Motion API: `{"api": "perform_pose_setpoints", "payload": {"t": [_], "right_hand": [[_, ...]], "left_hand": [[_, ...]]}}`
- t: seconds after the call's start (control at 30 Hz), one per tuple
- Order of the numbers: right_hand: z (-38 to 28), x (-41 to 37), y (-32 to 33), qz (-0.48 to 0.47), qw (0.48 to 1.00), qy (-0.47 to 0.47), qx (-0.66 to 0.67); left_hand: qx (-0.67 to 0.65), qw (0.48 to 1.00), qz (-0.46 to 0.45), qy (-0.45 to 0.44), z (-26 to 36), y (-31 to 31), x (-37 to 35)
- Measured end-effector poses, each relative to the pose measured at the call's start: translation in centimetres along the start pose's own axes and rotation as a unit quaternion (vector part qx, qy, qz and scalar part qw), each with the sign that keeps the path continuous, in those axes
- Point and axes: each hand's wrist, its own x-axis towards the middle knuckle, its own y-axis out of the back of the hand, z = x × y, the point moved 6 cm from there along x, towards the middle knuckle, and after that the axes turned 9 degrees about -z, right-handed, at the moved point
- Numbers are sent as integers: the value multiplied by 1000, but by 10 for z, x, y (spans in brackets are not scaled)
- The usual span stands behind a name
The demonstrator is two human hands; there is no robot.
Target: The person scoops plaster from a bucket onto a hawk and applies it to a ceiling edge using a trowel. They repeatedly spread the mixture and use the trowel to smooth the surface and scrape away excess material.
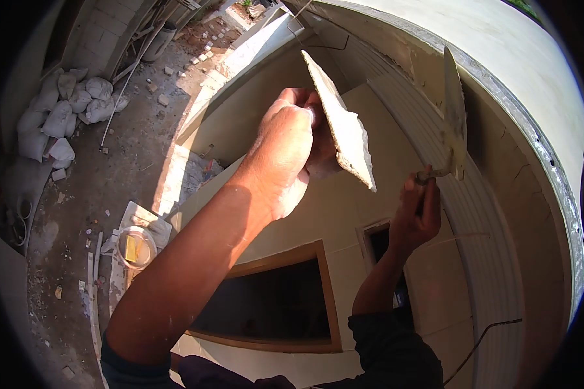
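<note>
Hawk [324, 84]: sat in the left hand [279, 146], tilted steeply, nearly edge-on; fingers curled around its back, grip partly hidden.
Paste [354, 146]: pale, ragged on hawk face; could have slid off, cause: steep tilt.
Trowel [455, 104]: right of hawk in view, blade upright; right hand [418, 211] had fingers closed around handle. Contact with wall: couldn't tell. Risk: smear or gouge, if blade met wall at a bad angle.
Metal-edged ledge [544, 142]: far right of hawk, beyond trowel; could have knocked blade or knuckles on a wide swing.
Bent wire [485, 342]: below hawk, to the right; stuck out near right sleeve [396, 350], snag risk.
Window [269, 305]: below hawk; falling paste could have marked its frame.
Tub [146, 254]: lower left of hawk, yellow sponge [131, 248] inside.
Sacks [58, 120]: far left of hawk, piled by wall.
Rubble [163, 100]: upper left of hawk, scattered on ground; trip risk if feet went there.
</note>
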Motion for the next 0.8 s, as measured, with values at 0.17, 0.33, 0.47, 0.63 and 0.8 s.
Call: {"api": "perform_pose_setpoints", "payload": {"t": [0.17,0.33,0.47,0.63,0.8], "right_hand": [[-10,-19,-3,-101,970,10,222],[-23,-54,-65,-343,604,-167,700],[-55,-88,-106,-385,298,-267,832],[-62,-109,-117,-413,260,-322,811],[-52,-135,-104,-460,256,-373,765]], "left_hand": [[-29,999,-4,29,-4,18,-21],[13,999,14,35,1,38,-58],[-69,997,10,30,-9,70,-74],[-195,980,6,32,-24,113,-81],[-179,984,13,1,-6,120,-77]]}}
